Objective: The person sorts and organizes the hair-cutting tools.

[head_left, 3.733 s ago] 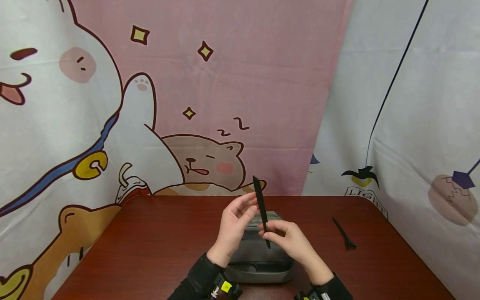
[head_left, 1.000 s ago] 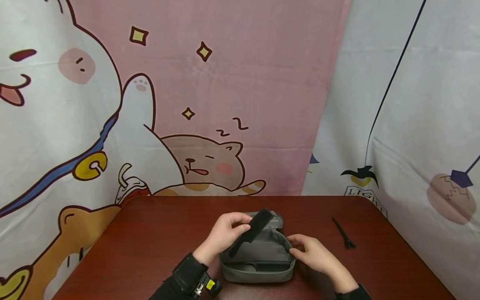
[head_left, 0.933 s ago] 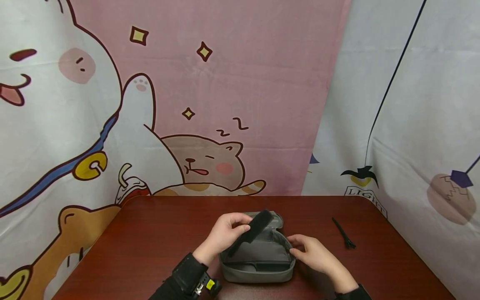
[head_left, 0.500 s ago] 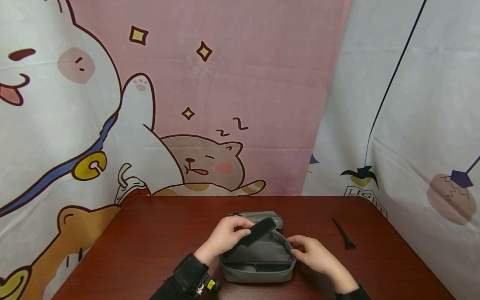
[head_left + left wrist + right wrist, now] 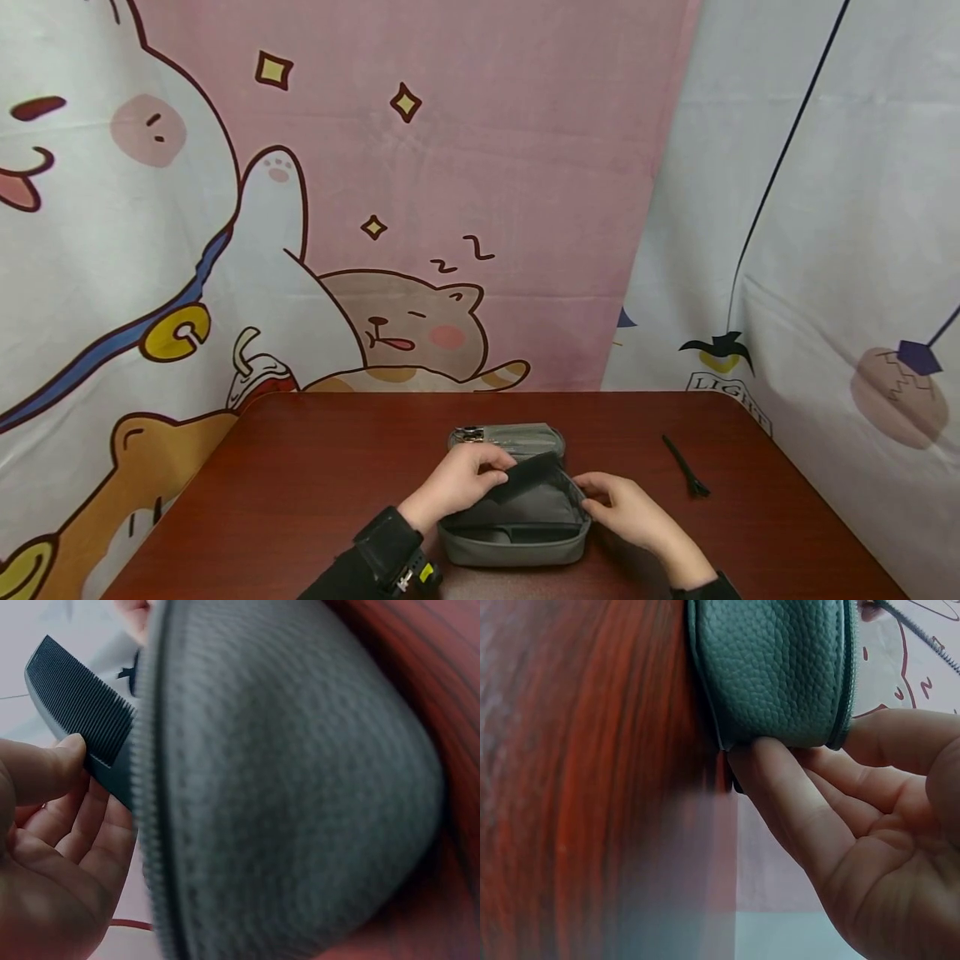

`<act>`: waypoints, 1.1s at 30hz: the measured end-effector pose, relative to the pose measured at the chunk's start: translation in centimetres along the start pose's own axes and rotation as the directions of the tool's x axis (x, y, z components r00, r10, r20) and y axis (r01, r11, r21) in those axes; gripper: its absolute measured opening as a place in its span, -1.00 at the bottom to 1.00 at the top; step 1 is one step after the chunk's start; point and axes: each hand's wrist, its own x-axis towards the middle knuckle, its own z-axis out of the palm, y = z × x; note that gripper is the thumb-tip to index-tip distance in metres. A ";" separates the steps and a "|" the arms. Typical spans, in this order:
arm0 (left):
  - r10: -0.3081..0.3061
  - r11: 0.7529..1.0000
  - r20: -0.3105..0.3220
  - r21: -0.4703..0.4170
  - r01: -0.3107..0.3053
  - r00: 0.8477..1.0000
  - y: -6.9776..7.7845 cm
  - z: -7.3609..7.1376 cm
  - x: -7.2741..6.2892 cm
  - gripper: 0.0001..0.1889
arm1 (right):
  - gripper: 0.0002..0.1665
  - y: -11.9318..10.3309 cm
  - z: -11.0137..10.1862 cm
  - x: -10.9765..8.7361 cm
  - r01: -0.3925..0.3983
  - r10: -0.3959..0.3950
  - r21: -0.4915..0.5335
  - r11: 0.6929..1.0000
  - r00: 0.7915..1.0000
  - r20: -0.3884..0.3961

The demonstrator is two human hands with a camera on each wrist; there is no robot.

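My left hand (image 5: 461, 482) pinches a black comb (image 5: 534, 472) by its back, between thumb and fingers. The comb tilts down into a grey zippered case (image 5: 517, 553) whose lid (image 5: 517, 435) is folded back. Fine teeth on the comb (image 5: 79, 694) show in the left wrist view, while its lower end is hidden behind the case wall. At the case's right side, my right hand (image 5: 626, 510) grips the rim, thumb at the zipper edge and fingers against the outer leather (image 5: 780, 675).
To the right on the dark red wooden table (image 5: 337, 467) lies a slim black hair clip (image 5: 686, 468). A cartoon-printed cloth (image 5: 525, 208) hangs behind the table's far edge. The case has a dark inner pocket (image 5: 543, 532) near its front.
Earlier both hands held the comb upright above the case. The right hand then moved to the case's side, and the left hand has lowered the comb into the case.
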 end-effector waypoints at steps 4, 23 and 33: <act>-0.023 0.999 0.034 0.044 0.022 0.999 -0.3 0.3 0.1 -0.82 | -0.62 0.0 0.2 -0.1 0.000 0.000 -0.017 1.000 1.000 -0.011; -0.001 0.985 0.137 0.170 -0.023 0.991 -1.0 1.0 0.1 -0.85 | -0.64 -0.1 0.4 -0.3 -0.094 0.095 0.030 0.995 0.994 -0.045; -0.013 0.965 0.187 0.259 -0.036 0.982 -1.1 1.3 0.2 -0.83 | -0.75 0.2 0.5 -0.2 -0.112 0.118 0.114 0.987 0.992 -0.053</act>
